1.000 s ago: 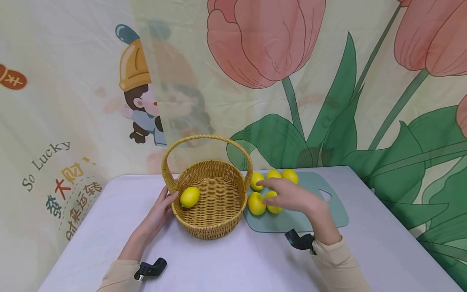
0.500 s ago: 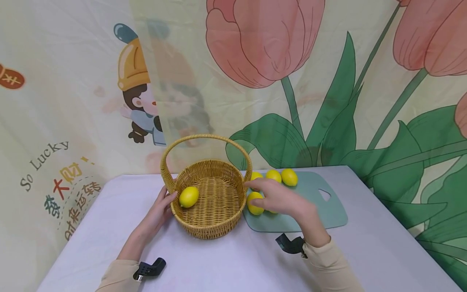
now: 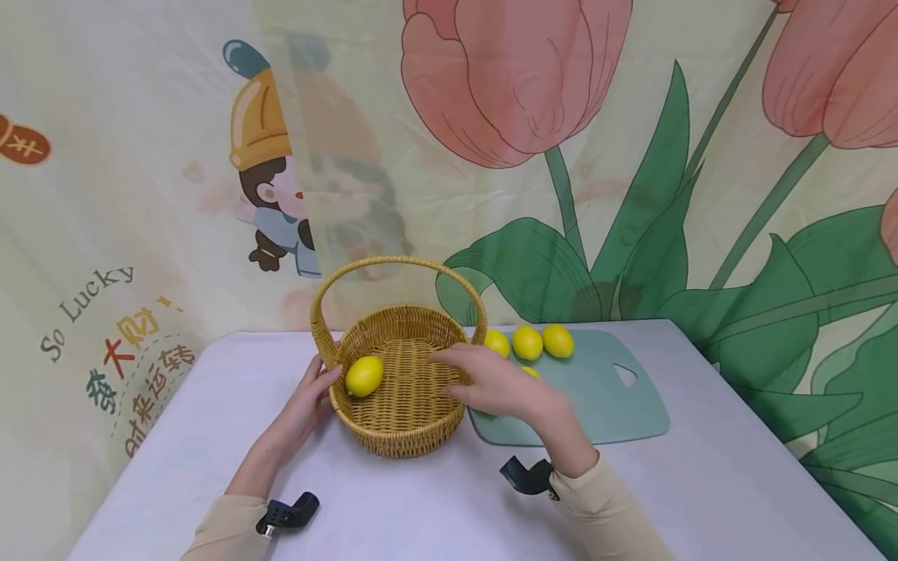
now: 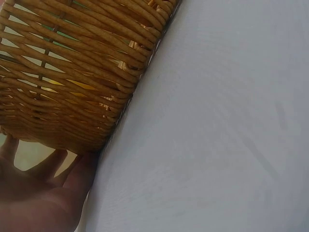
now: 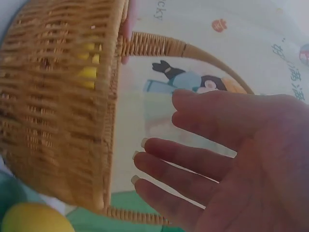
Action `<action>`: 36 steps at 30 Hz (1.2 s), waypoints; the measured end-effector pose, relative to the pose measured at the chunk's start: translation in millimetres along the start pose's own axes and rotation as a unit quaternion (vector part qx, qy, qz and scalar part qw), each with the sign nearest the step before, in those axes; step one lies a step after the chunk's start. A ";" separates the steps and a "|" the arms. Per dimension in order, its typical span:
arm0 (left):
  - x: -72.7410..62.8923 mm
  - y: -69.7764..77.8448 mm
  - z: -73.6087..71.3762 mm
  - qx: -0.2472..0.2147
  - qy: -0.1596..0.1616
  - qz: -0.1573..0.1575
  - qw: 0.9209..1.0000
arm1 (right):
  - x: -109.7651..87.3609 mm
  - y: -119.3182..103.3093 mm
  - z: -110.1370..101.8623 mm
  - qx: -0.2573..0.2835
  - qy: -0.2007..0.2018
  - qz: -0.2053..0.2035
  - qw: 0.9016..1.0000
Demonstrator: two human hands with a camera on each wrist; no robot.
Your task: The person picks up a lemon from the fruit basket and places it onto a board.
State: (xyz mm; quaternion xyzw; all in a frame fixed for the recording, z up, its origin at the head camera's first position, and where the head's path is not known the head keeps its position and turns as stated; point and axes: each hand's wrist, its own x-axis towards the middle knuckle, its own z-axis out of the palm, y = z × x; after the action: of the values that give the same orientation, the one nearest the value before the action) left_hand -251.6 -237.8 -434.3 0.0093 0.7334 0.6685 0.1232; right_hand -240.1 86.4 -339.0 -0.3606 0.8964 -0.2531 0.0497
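A wicker basket (image 3: 403,444) with a tall arched handle stands on the table, one lemon (image 3: 365,376) inside at its left. Against the basket's left side, my left hand (image 3: 309,401) holds it at the handle's base. The left wrist view shows that hand's fingers (image 4: 46,166) spread on the outer weave. Over the basket's right rim hovers my right hand (image 3: 491,382), its fingers extended and holding nothing. The right wrist view shows bare space between its fingertips and the basket wall (image 5: 58,106). Several lemons (image 3: 527,343) lie on a green cutting board (image 3: 596,405), some partly hidden by the right hand.
A white cloth (image 3: 421,514) covers the table. Behind it hangs a printed curtain (image 3: 512,78) with tulips and a cartoon figure. The cutting board, with a cut-out grip hole, lies immediately right of the basket. The basket handle arches above its opening.
My right hand has moved left from above the lemons on the board to the basket's right rim. The left hand, the basket and the lemon inside have stayed in place.
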 end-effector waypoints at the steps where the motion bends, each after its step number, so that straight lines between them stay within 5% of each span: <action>1: -0.1 0.4 -0.2 0.000 0.000 0.001 1.000 | 3.2 -2.2 2.5 0.001 -0.005 -0.001 1.000; 17: 0.6 2.7 -0.3 -0.008 0.005 0.000 1.000 | 50.5 0.8 46.5 -0.007 -0.023 0.004 1.000; 36: 2.5 -1.9 -1.0 -0.011 0.003 0.005 1.000 | 82.1 -4.6 76.8 0.069 0.006 0.027 0.997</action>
State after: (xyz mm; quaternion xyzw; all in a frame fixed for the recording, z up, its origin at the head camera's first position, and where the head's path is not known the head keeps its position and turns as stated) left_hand -254.0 -238.6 -436.6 0.0095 0.7261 0.6773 0.1178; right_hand -276.7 -3.7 -395.7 -0.3305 0.8865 -0.3148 0.0761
